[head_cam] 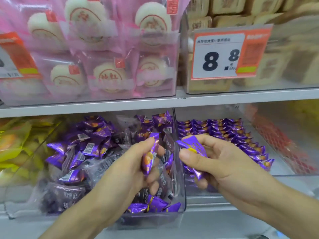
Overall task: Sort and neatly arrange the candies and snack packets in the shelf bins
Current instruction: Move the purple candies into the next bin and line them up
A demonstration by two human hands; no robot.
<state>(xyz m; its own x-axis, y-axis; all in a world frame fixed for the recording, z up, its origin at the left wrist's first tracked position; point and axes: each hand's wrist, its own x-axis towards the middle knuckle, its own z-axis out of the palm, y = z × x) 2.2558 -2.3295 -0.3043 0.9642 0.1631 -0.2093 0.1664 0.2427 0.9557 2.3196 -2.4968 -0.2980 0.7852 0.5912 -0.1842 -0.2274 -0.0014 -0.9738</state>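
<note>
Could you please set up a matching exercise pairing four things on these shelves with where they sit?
Things:
1. pink-wrapped round cakes
2. price tag reading 8.8
3. neat rows of purple packets
4. jumbled purple packets

Places:
A. lower shelf, right clear bin
B. upper shelf, left bin
C. lower shelf, middle clear bin
D. front of the upper right bin

Pairs: 1-B, 2-D, 3-A, 4-C

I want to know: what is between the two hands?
In the head view, the clear plastic bin wall stands between the left hand and right hand.
</note>
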